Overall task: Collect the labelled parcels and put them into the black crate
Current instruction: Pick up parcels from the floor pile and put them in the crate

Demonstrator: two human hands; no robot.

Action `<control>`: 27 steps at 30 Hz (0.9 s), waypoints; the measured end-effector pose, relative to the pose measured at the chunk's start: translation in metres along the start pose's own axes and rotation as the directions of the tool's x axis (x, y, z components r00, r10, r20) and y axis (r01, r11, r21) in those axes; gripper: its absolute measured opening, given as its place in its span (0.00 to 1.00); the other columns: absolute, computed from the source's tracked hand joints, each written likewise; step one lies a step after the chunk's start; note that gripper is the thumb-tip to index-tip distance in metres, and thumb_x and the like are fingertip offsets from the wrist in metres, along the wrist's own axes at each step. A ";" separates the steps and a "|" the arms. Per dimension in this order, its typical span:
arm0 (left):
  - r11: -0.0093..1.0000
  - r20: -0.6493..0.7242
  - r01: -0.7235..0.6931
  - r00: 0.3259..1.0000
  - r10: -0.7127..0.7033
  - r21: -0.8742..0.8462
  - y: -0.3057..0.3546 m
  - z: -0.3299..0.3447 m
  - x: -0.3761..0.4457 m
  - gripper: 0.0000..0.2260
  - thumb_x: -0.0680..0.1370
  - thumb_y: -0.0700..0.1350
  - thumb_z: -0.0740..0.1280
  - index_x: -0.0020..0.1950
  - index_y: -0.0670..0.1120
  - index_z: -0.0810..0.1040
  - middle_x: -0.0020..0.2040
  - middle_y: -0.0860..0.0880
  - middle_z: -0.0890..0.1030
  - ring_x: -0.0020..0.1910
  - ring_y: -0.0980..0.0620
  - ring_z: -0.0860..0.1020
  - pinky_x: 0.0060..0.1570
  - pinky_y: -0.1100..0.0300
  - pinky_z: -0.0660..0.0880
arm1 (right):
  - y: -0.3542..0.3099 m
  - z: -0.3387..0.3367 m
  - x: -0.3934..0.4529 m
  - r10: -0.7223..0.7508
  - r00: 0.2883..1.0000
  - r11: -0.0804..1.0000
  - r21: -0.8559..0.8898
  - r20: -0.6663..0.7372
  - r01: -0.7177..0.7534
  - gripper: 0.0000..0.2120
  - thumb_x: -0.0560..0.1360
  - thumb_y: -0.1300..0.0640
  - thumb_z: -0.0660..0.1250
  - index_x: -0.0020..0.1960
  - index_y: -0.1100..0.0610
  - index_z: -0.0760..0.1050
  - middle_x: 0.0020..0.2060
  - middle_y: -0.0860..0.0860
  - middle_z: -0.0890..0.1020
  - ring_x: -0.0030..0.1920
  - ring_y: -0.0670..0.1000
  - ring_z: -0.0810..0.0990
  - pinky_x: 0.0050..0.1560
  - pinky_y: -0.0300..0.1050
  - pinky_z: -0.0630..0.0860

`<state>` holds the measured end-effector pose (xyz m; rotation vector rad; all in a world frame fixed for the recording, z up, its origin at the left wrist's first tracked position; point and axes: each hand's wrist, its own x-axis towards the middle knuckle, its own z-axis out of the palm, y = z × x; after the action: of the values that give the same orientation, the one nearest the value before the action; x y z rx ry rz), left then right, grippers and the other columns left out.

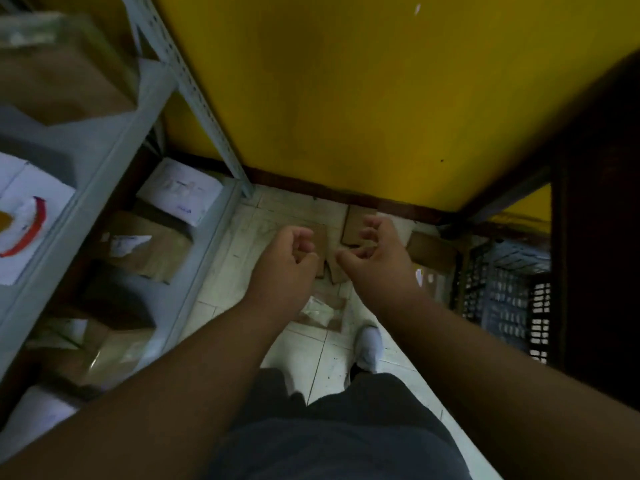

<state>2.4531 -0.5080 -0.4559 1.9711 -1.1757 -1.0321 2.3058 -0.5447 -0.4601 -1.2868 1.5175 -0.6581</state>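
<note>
Both hands hang out in front over the floor and carry nothing: the left hand (287,252) has its fingers loosely curled toward the palm, and the right hand (375,249) is half open, fingers bent and spread, neither grip closed on a parcel. The black crate (505,299) sits low on the right, against the dark shelf upright, its mesh walls visible and its inside partly shadowed, so what it already holds cannot be told. The parcels left to collect lie on the grey metal shelving (114,161) to the left: a white labelled parcel (180,195) at the far end of the lower shelf, a brown parcel with a white label (145,251) just beside it, and more brown wrapped parcels (100,344) nearer the camera. On the tiled floor (304,355) below the hands lie flat cardboard pieces (356,223) and a small clear-wrapped packet (322,311); whether that one bears a label is too blurred to say. The step in hand looks like reaching for the next parcel, so the sound way is to turn left toward the lower shelf, open the fingers wide before contact, and take a box by two opposite sides rather than by its label or loose wrap. The shelf lip and the slanted upright crowd that space, so lifting the parcel clear before swinging it across to the crate should avoid a snag.
</note>
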 end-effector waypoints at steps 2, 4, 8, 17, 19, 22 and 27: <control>0.997 -0.008 0.068 0.998 -0.068 -0.022 -0.022 0.007 0.029 0.12 0.78 0.42 0.65 0.57 0.58 0.72 0.48 0.60 0.78 0.42 0.69 0.75 0.32 0.75 0.69 | 0.013 0.017 0.034 0.036 0.999 0.999 -0.020 -0.002 -0.036 0.29 0.72 0.53 0.74 0.70 0.49 0.67 0.58 0.46 0.75 0.45 0.43 0.79 0.44 0.42 0.78; 0.989 -0.001 0.146 0.989 -0.146 -0.028 -0.055 0.018 0.056 0.13 0.79 0.42 0.65 0.55 0.61 0.71 0.48 0.61 0.78 0.43 0.68 0.77 0.33 0.74 0.68 | 0.036 0.036 0.064 0.098 0.995 0.995 -0.023 -0.017 -0.099 0.29 0.72 0.54 0.74 0.70 0.50 0.67 0.59 0.47 0.76 0.45 0.43 0.79 0.47 0.45 0.79; 0.968 0.054 0.253 0.966 -0.253 0.005 -0.133 0.050 0.110 0.12 0.80 0.42 0.65 0.55 0.60 0.71 0.50 0.61 0.78 0.43 0.64 0.77 0.31 0.79 0.68 | 0.104 0.084 0.108 0.235 0.971 0.971 -0.032 -0.036 -0.236 0.28 0.72 0.56 0.74 0.68 0.47 0.67 0.55 0.44 0.76 0.45 0.41 0.79 0.48 0.45 0.81; 0.926 0.110 0.361 0.921 -0.373 0.114 -0.294 0.148 0.223 0.08 0.81 0.43 0.62 0.56 0.55 0.71 0.43 0.59 0.74 0.41 0.63 0.72 0.35 0.66 0.66 | 0.270 0.215 0.192 0.448 0.894 0.893 -0.037 -0.009 -0.448 0.25 0.70 0.51 0.74 0.62 0.41 0.68 0.50 0.39 0.77 0.45 0.44 0.82 0.55 0.53 0.80; 0.920 0.115 0.383 0.913 -0.391 0.083 -0.320 0.170 0.239 0.10 0.81 0.42 0.61 0.59 0.54 0.72 0.45 0.60 0.74 0.43 0.63 0.73 0.37 0.65 0.68 | 0.299 0.235 0.210 0.451 0.892 0.891 -0.049 -0.021 -0.451 0.25 0.68 0.48 0.74 0.62 0.41 0.68 0.55 0.42 0.79 0.54 0.49 0.81 0.61 0.57 0.77; 0.916 0.119 0.392 0.909 -0.400 0.082 -0.357 0.196 0.261 0.10 0.80 0.42 0.62 0.60 0.53 0.73 0.48 0.60 0.76 0.46 0.61 0.75 0.40 0.64 0.70 | 0.339 0.252 0.237 0.465 0.885 0.879 -0.099 -0.034 -0.466 0.24 0.69 0.48 0.73 0.62 0.41 0.68 0.57 0.42 0.79 0.52 0.45 0.80 0.62 0.57 0.75; 0.905 0.113 0.384 0.906 -0.408 0.185 -0.406 0.230 0.296 0.11 0.80 0.43 0.63 0.62 0.53 0.73 0.52 0.56 0.76 0.49 0.56 0.75 0.40 0.67 0.67 | 0.395 0.253 0.279 0.482 0.876 0.873 -0.095 0.008 -0.479 0.16 0.73 0.58 0.72 0.47 0.41 0.67 0.41 0.35 0.73 0.37 0.27 0.75 0.31 0.25 0.70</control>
<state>2.5174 -0.6323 -0.9908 2.3596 -0.9739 -1.3463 2.3996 -0.6454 -0.9888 -0.9179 1.7697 -0.2442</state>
